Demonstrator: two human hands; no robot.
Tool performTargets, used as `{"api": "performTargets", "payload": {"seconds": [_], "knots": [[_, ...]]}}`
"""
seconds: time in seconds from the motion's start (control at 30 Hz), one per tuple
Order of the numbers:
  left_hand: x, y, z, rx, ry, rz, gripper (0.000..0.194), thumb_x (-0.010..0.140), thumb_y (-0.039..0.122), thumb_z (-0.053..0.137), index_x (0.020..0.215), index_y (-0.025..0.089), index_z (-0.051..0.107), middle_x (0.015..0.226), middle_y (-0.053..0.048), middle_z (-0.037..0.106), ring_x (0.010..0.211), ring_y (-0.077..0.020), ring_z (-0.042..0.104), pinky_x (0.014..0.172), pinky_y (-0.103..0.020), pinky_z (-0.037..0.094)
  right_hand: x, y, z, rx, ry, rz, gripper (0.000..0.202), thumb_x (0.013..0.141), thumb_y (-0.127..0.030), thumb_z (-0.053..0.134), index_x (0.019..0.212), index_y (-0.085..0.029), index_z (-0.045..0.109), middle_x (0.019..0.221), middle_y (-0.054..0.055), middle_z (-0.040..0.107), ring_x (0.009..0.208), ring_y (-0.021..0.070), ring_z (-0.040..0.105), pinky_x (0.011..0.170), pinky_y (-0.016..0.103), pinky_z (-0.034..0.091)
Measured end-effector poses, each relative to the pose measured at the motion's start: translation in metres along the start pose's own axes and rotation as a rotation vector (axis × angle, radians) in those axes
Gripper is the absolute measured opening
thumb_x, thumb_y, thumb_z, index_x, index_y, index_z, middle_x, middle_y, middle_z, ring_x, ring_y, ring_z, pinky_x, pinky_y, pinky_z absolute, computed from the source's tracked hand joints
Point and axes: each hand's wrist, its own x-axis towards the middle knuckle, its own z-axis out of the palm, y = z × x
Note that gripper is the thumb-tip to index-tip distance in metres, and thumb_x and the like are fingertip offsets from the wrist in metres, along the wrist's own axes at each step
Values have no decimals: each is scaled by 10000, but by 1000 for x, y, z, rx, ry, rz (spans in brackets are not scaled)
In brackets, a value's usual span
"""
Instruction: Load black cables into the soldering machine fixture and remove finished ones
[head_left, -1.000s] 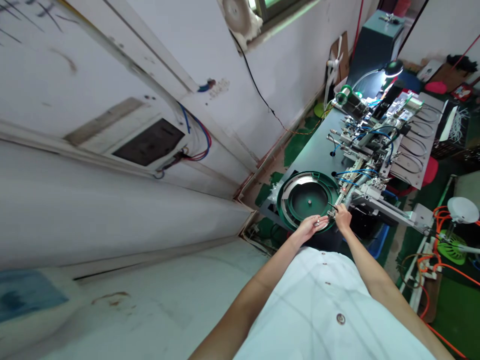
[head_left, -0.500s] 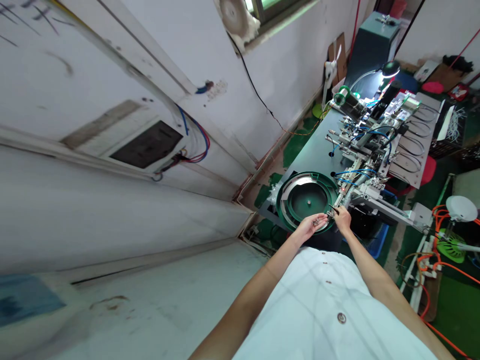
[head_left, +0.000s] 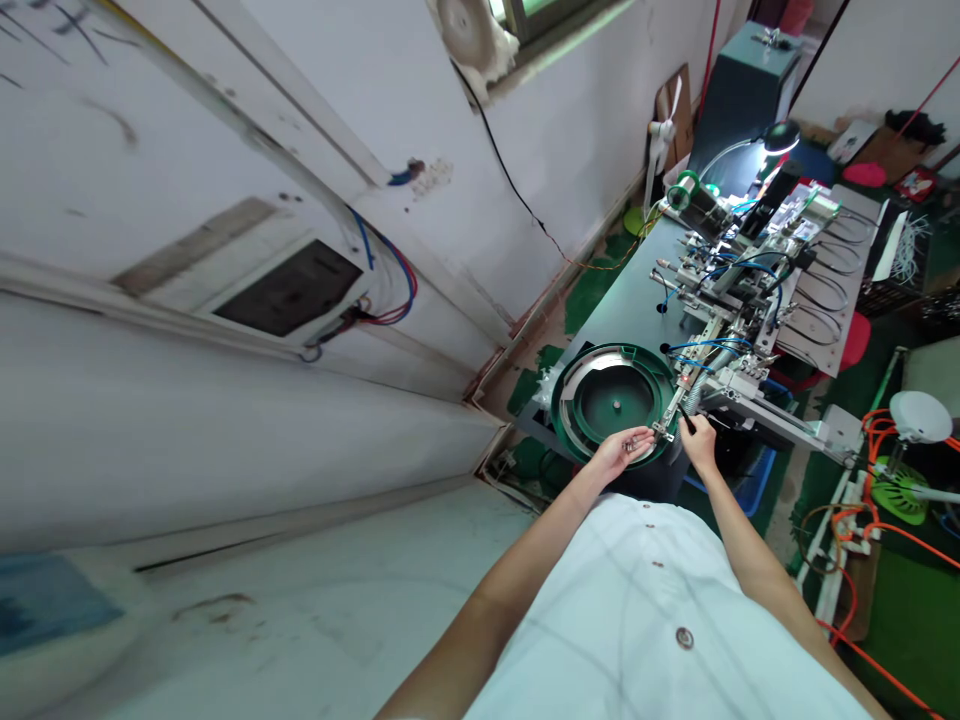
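My left hand [head_left: 624,450] is turned palm up over the near rim of a round green feeder bowl [head_left: 574,425]. Several small metal parts [head_left: 630,444] lie in its cupped palm; their exact kind is too small to tell. My right hand [head_left: 699,440] is closed around a thin dark tool that looks like tweezers [head_left: 685,416]. The tool's tip points up and left at a metal feed track [head_left: 679,397], which runs from the bowl's right side to the machine. Whether the tip touches the track I cannot tell.
An assembly machine [head_left: 739,270] with blue air tubes and a wire spool stands on a grey table [head_left: 626,290]. A lit lamp [head_left: 780,138] hangs over its far end. At the right are orange hoses [head_left: 874,440] and a green fan [head_left: 898,490]. A white wall [head_left: 360,420] rises at the left.
My right hand has moved a little to the right, away from my left hand, carrying the dark tool along the track. My left hand stays almost where it was.
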Motion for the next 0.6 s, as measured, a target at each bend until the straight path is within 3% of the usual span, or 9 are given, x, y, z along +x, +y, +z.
{"api": "performTargets", "payload": {"seconds": [0.2, 0.33, 0.6], "knots": [[1, -2, 0, 13, 3, -13, 190, 849, 37, 473, 859, 32, 662, 929, -167, 703, 834, -178, 692, 845, -268, 541, 12, -14, 13, -127, -163, 33, 222, 856, -215, 464, 930, -173, 669, 916, 66, 643, 821, 162, 589, 702, 229, 418], [0, -1, -1, 6, 8, -3, 185, 847, 35, 474, 862, 30, 658, 905, -157, 708, 807, -170, 694, 832, -256, 542, 21, -22, 20, -233, -257, 82, 198, 865, -180, 474, 918, -168, 665, 948, 70, 639, 832, 149, 598, 692, 216, 406], [0, 0, -7, -18, 7, 9, 191, 847, 38, 470, 865, 37, 660, 885, -142, 711, 790, -161, 693, 773, -226, 554, 27, -25, 19, -335, -320, 85, 198, 906, -223, 449, 935, -160, 634, 958, 75, 632, 838, 160, 612, 682, 228, 404]]}}
